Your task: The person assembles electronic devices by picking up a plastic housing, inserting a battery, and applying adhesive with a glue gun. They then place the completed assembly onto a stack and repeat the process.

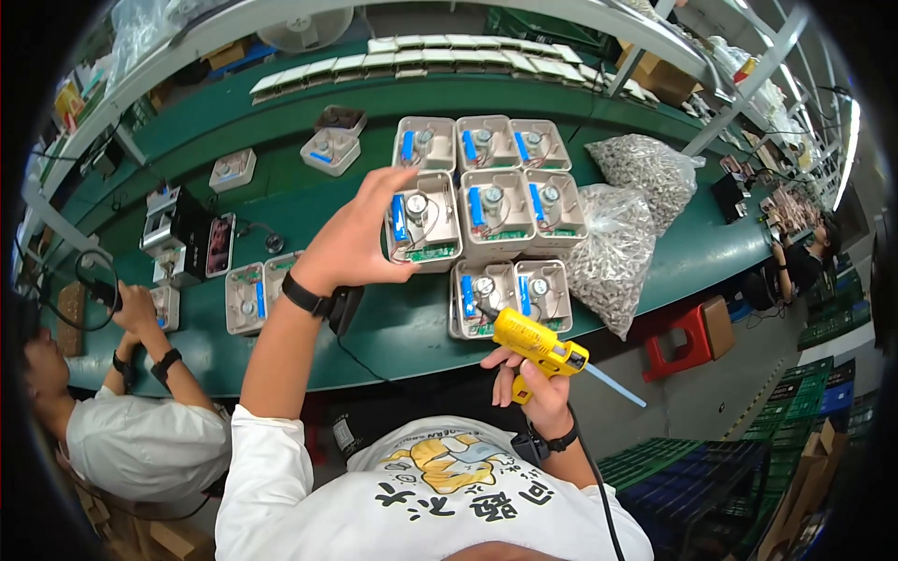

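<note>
1. A yellow glue gun is held in the right hand, the grip closed around its handle below the barrel; its nozzle is pointed up and left into an open case at the near edge of the tabletop.
2. A beige open case is held by the left hand, fingers wrapped on its left side and near edge. Whether it is lifted or merely tipped on the tabletop cannot be told.
3. That case lies at the left of a cluster of like cases, each showing a blue cell and a round metal part inside.
4. The case is judged light and stiff, a thin plastic shell; the loose wires and board inside look fragile, so it is best taken by its outer walls, as now.
5. The gun is judged moderately light and rigid, with a hot tip to be kept off; the handle is the place to hold, and a cord trails from it.
6. Two clear bags of small metal parts lie just right of the cluster.
7. A co-worker's hands are at work at the far left.
</note>
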The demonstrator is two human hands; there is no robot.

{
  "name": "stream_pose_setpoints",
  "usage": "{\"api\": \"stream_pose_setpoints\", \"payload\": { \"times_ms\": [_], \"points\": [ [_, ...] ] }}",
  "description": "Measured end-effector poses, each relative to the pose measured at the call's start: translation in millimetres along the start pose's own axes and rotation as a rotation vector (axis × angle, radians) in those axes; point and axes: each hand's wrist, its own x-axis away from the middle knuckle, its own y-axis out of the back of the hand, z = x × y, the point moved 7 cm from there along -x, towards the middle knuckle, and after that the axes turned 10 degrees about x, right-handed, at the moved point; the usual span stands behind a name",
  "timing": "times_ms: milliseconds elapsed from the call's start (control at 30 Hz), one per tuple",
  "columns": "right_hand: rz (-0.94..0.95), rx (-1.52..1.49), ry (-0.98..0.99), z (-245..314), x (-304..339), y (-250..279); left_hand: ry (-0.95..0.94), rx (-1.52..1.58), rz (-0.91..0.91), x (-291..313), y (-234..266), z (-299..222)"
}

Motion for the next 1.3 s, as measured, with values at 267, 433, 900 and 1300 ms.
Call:
{"api": "stream_pose_setpoints", "payload": {
  "times_ms": [267,433,900,1300],
  "points": [
    [-0.045,-0.054,-0.101,-20.9,18.1,26.1,0.190,0.278,-0.128,40.8,-12.3,30.9],
    [-0.008,-0.049,-0.114,-20.7,3.5,20.0,0.239,0.457,-0.319,58.3,11.8,88.4],
    [-0.276,0.001,0.095,17.6,-6.1,58.2,0.426,-0.644,-0.169,-55.2,54.0,321.3],
    [-0.350,-0.035,0.028,20.5,4.2,90.9,0.575,-0.515,0.068,-133.1,87.3,431.3]
  ]
}}
